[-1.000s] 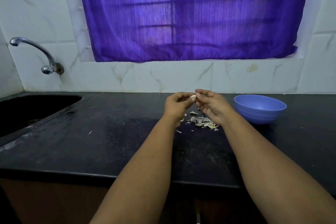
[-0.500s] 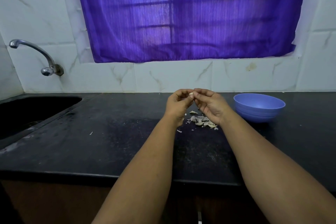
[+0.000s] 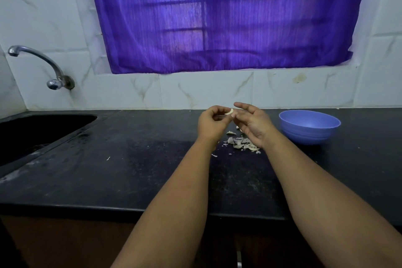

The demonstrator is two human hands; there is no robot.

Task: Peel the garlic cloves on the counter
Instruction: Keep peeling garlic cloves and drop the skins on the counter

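The person holds one garlic clove (image 3: 229, 111) up above the pile of peelings (image 3: 242, 143), so loosened skin likely falls onto the pile. The left hand (image 3: 212, 123) curls its fingers round the clove and pinches it, while the right hand (image 3: 253, 123) meets it, apparently pinching its tip. The blue bowl (image 3: 310, 127) stands just right of the pile on the counter (image 3: 130, 169), probably to take peeled cloves.

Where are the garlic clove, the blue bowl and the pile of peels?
garlic clove (image 3: 229, 112), head view, middle of the pale clove between the fingertips.
blue bowl (image 3: 309, 131), head view, outer front wall.
pile of peels (image 3: 241, 143), head view, centre of the heap.
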